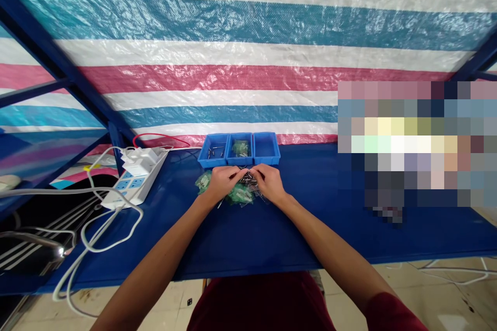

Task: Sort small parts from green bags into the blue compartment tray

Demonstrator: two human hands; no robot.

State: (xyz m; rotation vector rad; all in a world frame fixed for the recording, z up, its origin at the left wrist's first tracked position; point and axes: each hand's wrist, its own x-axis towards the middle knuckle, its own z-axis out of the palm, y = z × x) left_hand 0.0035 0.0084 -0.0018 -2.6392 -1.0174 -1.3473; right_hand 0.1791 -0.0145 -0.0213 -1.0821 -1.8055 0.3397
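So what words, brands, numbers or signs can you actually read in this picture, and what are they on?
None that I can read.
Power strip: any markings are too small to make out.
Green packets: any print is too small or blurred.
Blue bins: no lettering I can see.
Striped sheet: only stripes.
Pixelated patch at right: anything there is hidden.

Before me, a glossy red, white and blue striped sheet (248, 20) rises behind my blue table (252, 248); pale floor tiles (435, 300) lie below.
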